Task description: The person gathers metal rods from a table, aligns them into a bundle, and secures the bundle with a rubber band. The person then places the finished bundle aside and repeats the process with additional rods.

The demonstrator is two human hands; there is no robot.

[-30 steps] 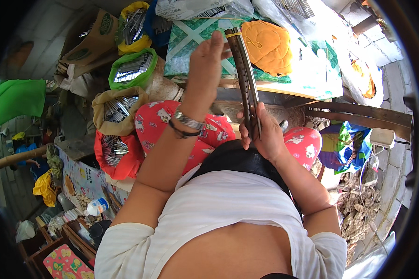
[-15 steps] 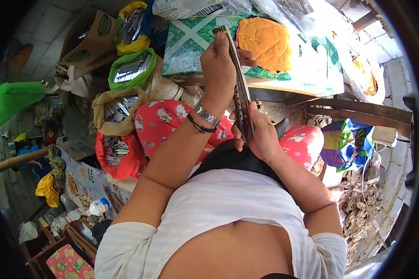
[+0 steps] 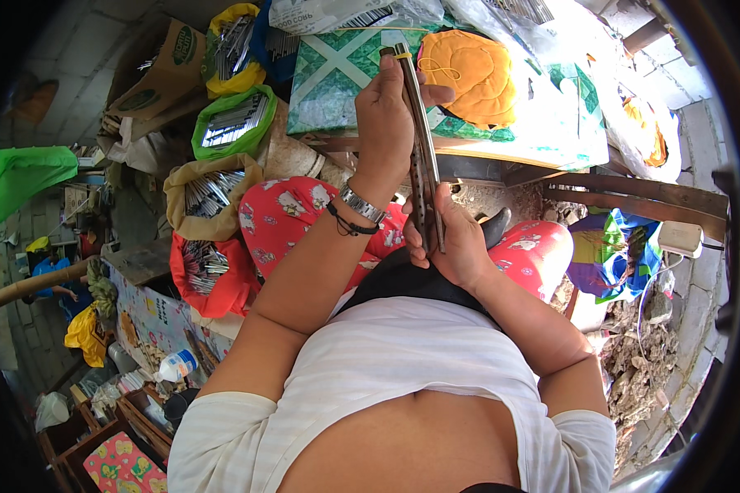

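Between my hands, over my lap, is a bundle of long slim metal pieces, silvery on one side and dark with a row of small holes on the other. A thin yellow band sits across its far end. My left hand is closed around the upper part, thumb near the band, with a metal watch on the wrist. Lower down, my right hand pinches the near end between thumb and fingers. Beyond the bundle lies an orange-yellow cloth pad on the green-patterned table.
Left of my knees stand a green bag, a tan sack and a red bag, each with many slim metal pieces. A cardboard box is farther back. Wooden beams and a colourful bag are at right.
The metal pieces, slightly spread at the near end before, now lie closer together. The yellow band shows across the silvery pieces, and my right hand has shifted slightly left.
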